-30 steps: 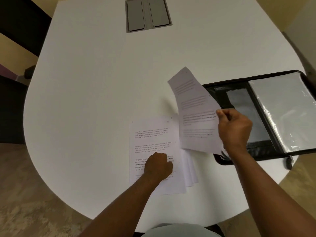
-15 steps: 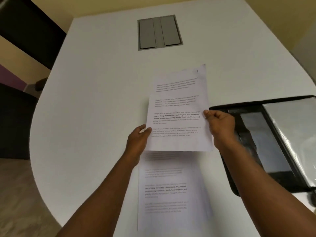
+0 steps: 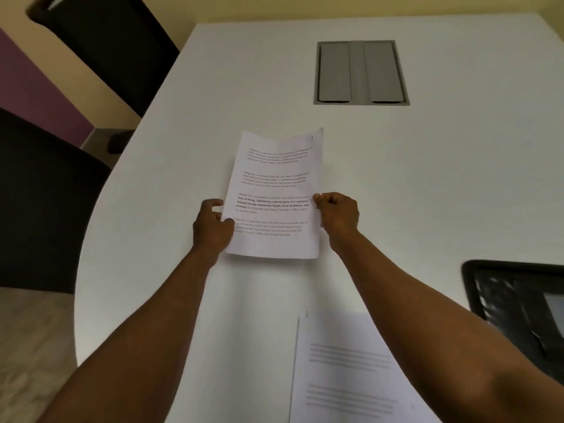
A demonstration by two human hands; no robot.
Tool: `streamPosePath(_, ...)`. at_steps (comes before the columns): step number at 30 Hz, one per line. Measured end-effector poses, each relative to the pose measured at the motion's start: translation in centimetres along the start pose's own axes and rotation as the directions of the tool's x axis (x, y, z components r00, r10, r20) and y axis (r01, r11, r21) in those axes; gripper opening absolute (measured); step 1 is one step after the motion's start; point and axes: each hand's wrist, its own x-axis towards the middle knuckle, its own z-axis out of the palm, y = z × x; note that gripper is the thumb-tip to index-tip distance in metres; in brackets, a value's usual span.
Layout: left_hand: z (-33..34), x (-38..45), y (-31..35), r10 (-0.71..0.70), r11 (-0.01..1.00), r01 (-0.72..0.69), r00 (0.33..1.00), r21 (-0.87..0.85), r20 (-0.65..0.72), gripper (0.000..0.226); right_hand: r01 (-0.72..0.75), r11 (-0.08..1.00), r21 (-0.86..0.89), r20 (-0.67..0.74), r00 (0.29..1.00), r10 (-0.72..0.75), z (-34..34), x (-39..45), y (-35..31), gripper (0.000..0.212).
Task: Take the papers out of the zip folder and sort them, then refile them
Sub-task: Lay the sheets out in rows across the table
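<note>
Purple wall (image 3: pixel 33 96) and two black chairs (image 3: pixel 39 190) edge the left of the room, beside a white rounded table (image 3: pixel 183 123) with a grey cable hatch (image 3: pixel 361 72) set in its far part. Over the table's middle, the left hand (image 3: pixel 212 228) pinches a printed sheet (image 3: pixel 274 196) by its left edge and the right hand (image 3: pixel 338 212) grips its right edge, fingers curled. Nearer, a stack of papers (image 3: pixel 345 370) lies flat, with the open black zip folder (image 3: pixel 515 303) at the right edge.

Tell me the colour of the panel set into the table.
Grey: the panel shows best in the head view.
</note>
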Motion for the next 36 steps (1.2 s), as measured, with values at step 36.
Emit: streamPosePath(36,-1.4,20.5,-9.8,0.117,0.659,-0.114,0.992,0.743,0.048,0.066,0.769,0.177,-0.615,0.723,0.639,-0.263,19.9,7.7,3.7,0.075)
